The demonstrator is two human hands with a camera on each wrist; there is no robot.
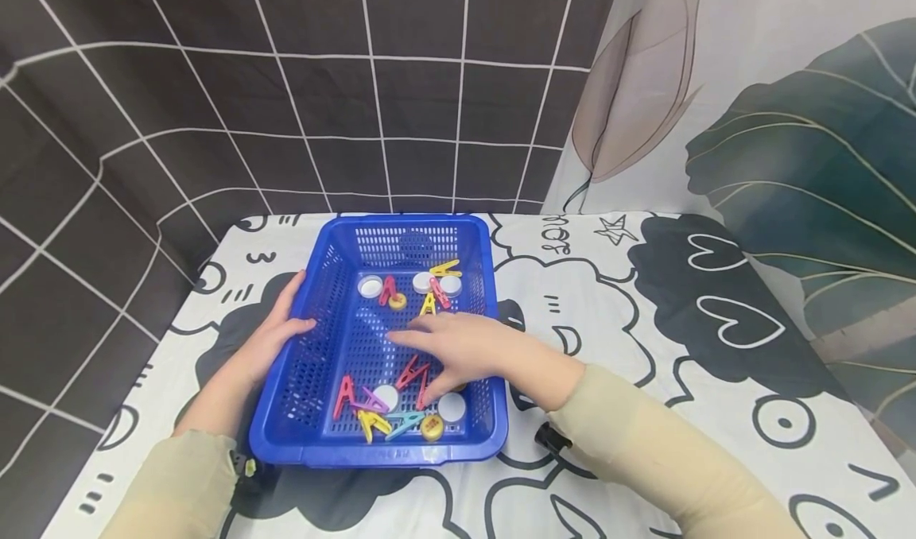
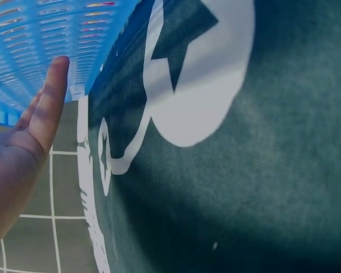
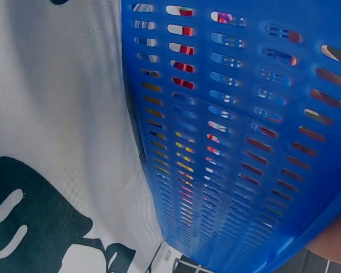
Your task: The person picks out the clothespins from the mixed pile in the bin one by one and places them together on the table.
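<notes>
A blue plastic basket [image 1: 379,453] with slotted walls holds scattered clothespins and round caps. My left hand [image 1: 275,328] rests at its left rim, thumb lapping over the edge; in the left wrist view its fingers [image 2: 55,91] lie straight along the outer wall. My right hand [image 1: 458,344] reaches inside over the right half, thumb and fingers spread apart. Beside its thumb lies a red clothespin [image 1: 411,372]. Near the front are a teal clothespin [image 1: 405,425], a yellow clothespin [image 1: 374,425], a purple clothespin [image 1: 370,401] and a yellow cap [image 1: 432,427]. The right palm is hidden.
At the basket's back lie a white cap [image 1: 370,286], another yellow clothespin [image 1: 446,269] and a pink clothespin [image 1: 440,292]. Under the basket spreads a black-and-white cartoon cloth [image 1: 594,308]. A dark gridded curtain [image 1: 415,94] hangs behind the table.
</notes>
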